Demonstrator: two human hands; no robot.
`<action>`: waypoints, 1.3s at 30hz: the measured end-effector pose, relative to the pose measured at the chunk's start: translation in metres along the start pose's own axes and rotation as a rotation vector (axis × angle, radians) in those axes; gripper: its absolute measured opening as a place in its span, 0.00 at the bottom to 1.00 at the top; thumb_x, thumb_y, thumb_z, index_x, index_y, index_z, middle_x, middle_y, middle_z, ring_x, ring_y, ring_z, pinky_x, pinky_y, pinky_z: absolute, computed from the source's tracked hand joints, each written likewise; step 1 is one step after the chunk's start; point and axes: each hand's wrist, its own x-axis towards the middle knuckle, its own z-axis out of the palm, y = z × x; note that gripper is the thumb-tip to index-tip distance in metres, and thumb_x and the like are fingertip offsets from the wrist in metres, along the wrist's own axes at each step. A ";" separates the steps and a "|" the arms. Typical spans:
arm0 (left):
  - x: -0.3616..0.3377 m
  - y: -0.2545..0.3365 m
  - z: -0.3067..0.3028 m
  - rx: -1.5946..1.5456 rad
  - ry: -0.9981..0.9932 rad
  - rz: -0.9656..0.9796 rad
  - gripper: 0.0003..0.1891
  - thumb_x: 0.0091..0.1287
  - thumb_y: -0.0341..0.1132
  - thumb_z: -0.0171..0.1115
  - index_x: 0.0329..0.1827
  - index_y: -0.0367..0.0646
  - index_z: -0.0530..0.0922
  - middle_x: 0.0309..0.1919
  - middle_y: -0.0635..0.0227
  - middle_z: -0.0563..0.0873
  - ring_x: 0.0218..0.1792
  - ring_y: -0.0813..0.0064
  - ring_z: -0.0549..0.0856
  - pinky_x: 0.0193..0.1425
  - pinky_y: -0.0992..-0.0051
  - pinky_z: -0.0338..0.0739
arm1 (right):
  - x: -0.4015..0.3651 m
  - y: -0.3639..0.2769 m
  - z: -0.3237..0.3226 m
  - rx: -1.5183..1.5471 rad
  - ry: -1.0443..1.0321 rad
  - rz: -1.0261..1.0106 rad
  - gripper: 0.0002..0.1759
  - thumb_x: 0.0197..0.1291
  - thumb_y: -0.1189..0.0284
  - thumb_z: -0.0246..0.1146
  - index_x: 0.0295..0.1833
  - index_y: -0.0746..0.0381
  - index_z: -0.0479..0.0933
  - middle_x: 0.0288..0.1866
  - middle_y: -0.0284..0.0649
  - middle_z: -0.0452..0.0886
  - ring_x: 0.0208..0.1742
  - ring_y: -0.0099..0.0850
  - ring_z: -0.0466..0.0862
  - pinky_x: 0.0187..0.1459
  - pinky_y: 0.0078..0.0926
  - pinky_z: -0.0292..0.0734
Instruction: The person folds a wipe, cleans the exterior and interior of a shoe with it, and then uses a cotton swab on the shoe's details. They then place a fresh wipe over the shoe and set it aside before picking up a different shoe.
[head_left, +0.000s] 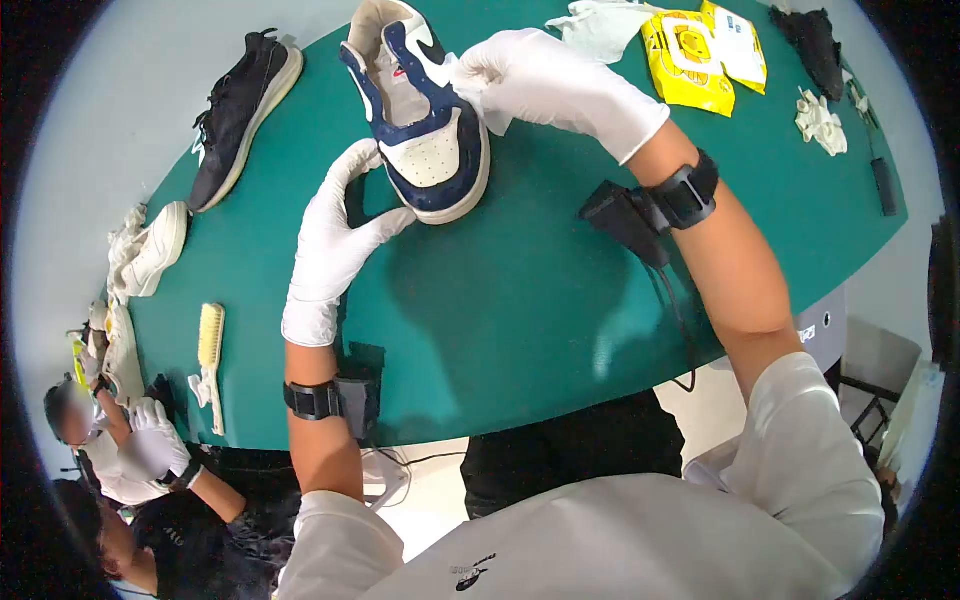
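Observation:
A navy and white sneaker [425, 120] is held above the green table [520, 300], toe pointing toward me. My left hand [335, 235], in a white glove, grips the toe end from below and the left side. My right hand [520, 75], also gloved, presses a white wipe [462, 72] against the sneaker's upper right side near the collar. Both forearms carry black wrist straps with small devices.
A black sneaker [240, 110] lies at the far left; white shoes [150, 250] and a yellow-bristled brush [210, 350] are nearer the left edge. Yellow wipe packs [700, 55], a cloth [600, 25] and crumpled wipes [820, 120] lie at the back right. Another gloved person [130, 450] sits lower left.

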 end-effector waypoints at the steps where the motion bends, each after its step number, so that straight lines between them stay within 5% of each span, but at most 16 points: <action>1: -0.001 0.000 0.000 -0.007 0.018 0.001 0.41 0.52 0.27 0.80 0.71 0.35 0.71 0.62 0.61 0.82 0.65 0.71 0.79 0.74 0.70 0.68 | 0.001 0.002 0.000 -0.097 -0.024 -0.039 0.13 0.66 0.64 0.59 0.42 0.61 0.84 0.37 0.53 0.85 0.40 0.49 0.87 0.42 0.43 0.82; 9: -0.002 -0.005 -0.004 0.047 0.023 0.036 0.40 0.53 0.27 0.81 0.71 0.40 0.72 0.59 0.65 0.84 0.63 0.74 0.80 0.73 0.72 0.69 | -0.007 -0.005 0.006 -0.328 0.037 -0.264 0.13 0.69 0.67 0.58 0.41 0.65 0.83 0.39 0.57 0.84 0.44 0.56 0.85 0.44 0.49 0.81; 13: -0.002 -0.005 -0.006 0.039 -0.032 0.038 0.43 0.52 0.25 0.80 0.73 0.37 0.69 0.62 0.63 0.81 0.66 0.72 0.77 0.76 0.70 0.66 | -0.017 -0.015 -0.003 -0.318 0.041 -0.435 0.08 0.60 0.73 0.61 0.39 0.63 0.84 0.35 0.56 0.84 0.39 0.54 0.86 0.42 0.45 0.82; 19: -0.002 -0.006 -0.005 0.055 0.003 0.028 0.40 0.53 0.27 0.81 0.71 0.40 0.72 0.58 0.65 0.84 0.62 0.74 0.80 0.72 0.72 0.70 | -0.025 -0.027 -0.009 -0.336 -0.109 -0.433 0.06 0.52 0.73 0.66 0.33 0.64 0.83 0.33 0.51 0.84 0.39 0.48 0.86 0.42 0.40 0.83; 25: -0.002 -0.008 -0.005 0.075 -0.001 0.027 0.41 0.52 0.29 0.81 0.71 0.40 0.72 0.59 0.64 0.84 0.63 0.73 0.80 0.72 0.72 0.70 | -0.035 -0.028 0.004 -0.528 0.085 -0.537 0.08 0.41 0.74 0.71 0.30 0.63 0.83 0.31 0.48 0.84 0.38 0.46 0.87 0.40 0.37 0.84; 28: -0.002 -0.008 -0.005 0.038 -0.001 0.038 0.41 0.52 0.29 0.81 0.71 0.39 0.71 0.59 0.64 0.84 0.63 0.73 0.80 0.72 0.72 0.70 | -0.039 -0.033 0.005 -0.566 0.025 -0.486 0.09 0.38 0.75 0.72 0.31 0.61 0.83 0.31 0.47 0.84 0.37 0.45 0.87 0.38 0.36 0.84; 34: -0.002 -0.004 -0.007 0.040 -0.035 0.011 0.44 0.52 0.23 0.80 0.74 0.38 0.68 0.61 0.64 0.82 0.64 0.73 0.78 0.76 0.72 0.65 | -0.048 -0.046 0.010 -0.727 0.095 -0.508 0.04 0.49 0.72 0.68 0.32 0.59 0.84 0.28 0.45 0.85 0.33 0.42 0.89 0.34 0.36 0.84; 39: -0.002 -0.006 -0.007 0.057 0.000 0.047 0.41 0.53 0.30 0.81 0.72 0.41 0.71 0.59 0.64 0.85 0.63 0.73 0.81 0.72 0.71 0.71 | -0.053 -0.067 0.004 -0.673 0.027 -0.510 0.05 0.55 0.70 0.65 0.34 0.59 0.84 0.27 0.45 0.85 0.32 0.43 0.89 0.33 0.39 0.83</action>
